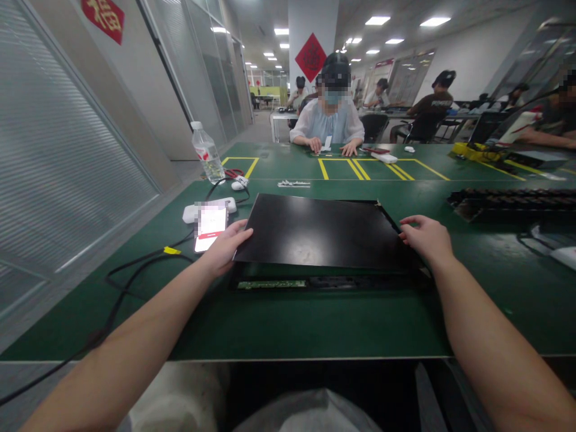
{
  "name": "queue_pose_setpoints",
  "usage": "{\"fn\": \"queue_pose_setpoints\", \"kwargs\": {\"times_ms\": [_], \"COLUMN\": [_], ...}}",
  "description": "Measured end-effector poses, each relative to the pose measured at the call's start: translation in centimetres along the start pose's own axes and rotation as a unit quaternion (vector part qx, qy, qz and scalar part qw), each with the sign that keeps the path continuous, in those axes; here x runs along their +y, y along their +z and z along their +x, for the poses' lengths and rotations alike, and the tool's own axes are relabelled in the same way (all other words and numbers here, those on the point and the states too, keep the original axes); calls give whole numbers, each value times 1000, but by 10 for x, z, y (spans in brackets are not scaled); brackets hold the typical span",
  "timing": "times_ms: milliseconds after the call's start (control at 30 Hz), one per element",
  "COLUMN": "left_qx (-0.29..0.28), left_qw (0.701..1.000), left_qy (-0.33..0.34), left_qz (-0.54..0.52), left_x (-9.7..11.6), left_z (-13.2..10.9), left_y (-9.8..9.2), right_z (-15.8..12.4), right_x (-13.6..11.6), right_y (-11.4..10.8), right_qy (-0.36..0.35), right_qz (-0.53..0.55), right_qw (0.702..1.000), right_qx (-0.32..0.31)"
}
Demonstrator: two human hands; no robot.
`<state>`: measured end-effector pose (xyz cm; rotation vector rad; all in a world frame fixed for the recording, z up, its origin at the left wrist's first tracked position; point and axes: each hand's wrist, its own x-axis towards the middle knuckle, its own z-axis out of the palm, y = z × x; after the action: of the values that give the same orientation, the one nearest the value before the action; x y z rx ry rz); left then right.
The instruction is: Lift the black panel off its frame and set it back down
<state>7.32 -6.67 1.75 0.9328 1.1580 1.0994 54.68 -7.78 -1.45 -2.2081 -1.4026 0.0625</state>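
A thin, glossy black panel (315,231) lies tilted over a shallow black frame (346,282), its left side raised and its near edge standing off the frame. Along the frame's near side a strip of green circuit board (271,284) shows. My left hand (228,245) grips the panel's left edge, thumb on top and the other fingers mostly hidden below. At the right edge, where panel and frame meet, the fingers of my right hand (425,237) are pinched together; exactly where they grip is hard to see. Most of the frame's inside is covered by the panel.
Left of the panel lie a lit phone (211,225), a white power strip (191,213), black cables (130,282) and a water bottle (207,153). Black parts (513,205) sit at the right on the green table (315,330). A person (330,117) works opposite.
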Motion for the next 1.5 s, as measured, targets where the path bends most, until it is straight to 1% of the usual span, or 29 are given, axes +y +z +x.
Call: {"fn": "queue_pose_setpoints", "kwargs": {"times_ms": [133, 300, 400, 567, 933, 1067, 1500], "left_qx": [0, 9, 5, -4, -20, -14, -12], "left_qw": [1000, 1000, 1000, 1000, 999, 999, 999], "left_qy": [-1, 2, 7, 10, 23, 24, 22], "left_qz": [1, 8, 13, 21, 27, 25, 25], "left_x": [0, -1, -3, -5, -10, -10, -10], "left_z": [0, 1, 1, 3, 7, 6, 6], "left_y": [1, 3, 3, 2, -4, -2, -3], "right_z": [-4, -11, -15, -19, -27, -27, -23], "right_x": [-9, -22, -28, -34, -45, -46, -41], "right_y": [-3, -9, -13, -17, -20, -21, -19], "right_qy": [32, 20, 10, 14, 5, 3, -6], "right_qz": [-24, -91, -120, -141, -171, -180, -167], "right_qw": [999, 996, 993, 989, 984, 982, 984], "right_qx": [-11, -10, -12, -33, -52, -61, -61]}}
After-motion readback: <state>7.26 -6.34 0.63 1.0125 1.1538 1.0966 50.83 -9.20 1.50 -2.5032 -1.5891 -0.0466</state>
